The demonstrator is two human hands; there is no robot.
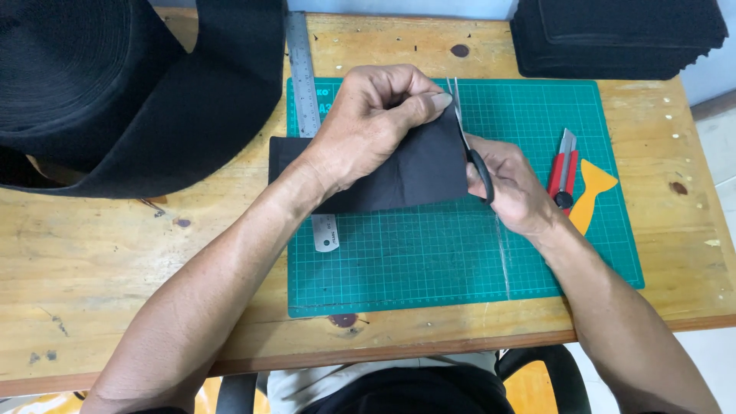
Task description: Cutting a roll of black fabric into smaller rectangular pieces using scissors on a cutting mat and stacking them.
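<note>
My left hand [372, 123] pinches the top right edge of a black piece of fabric [414, 172] that lies over the green cutting mat [460, 253]. My right hand [510, 184] grips black-handled scissors [468, 146]. Their blades point away from me along the fabric's right edge, just beside my left thumb. The fabric strip runs left off the mat towards a large black roll [100, 84].
A steel ruler [307, 84] lies along the mat's left side, partly under the fabric. A red utility knife [563, 165] and an orange plastic scraper [590, 192] rest on the mat's right. A stack of black cut pieces [613, 34] sits at the wooden table's far right.
</note>
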